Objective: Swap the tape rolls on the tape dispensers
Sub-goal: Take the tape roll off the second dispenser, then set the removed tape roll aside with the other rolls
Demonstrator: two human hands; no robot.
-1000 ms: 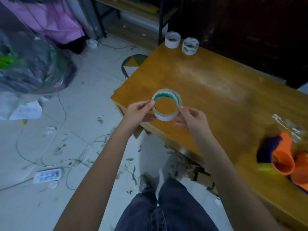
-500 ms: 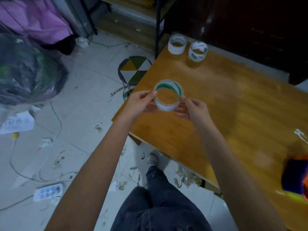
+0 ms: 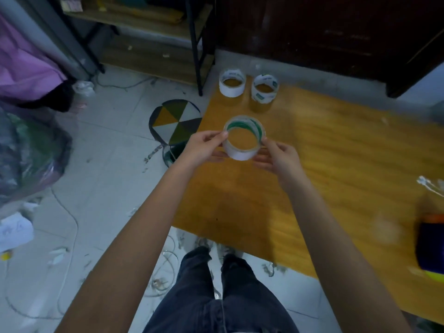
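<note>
Both hands hold one tape roll [image 3: 243,140] above the desk [image 3: 336,152]: the left hand [image 3: 204,147] pinches its left rim, the right hand [image 3: 276,157] grasps its right side. Beyond the grip, two more rolls [image 3: 232,83] stand side by side on the desk. Well right of it lies a blurred orange-and-purple tape dispenser [image 3: 431,246].

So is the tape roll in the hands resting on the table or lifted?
Lifted: tape roll pinched between left hand and right hand, above the table.
</note>
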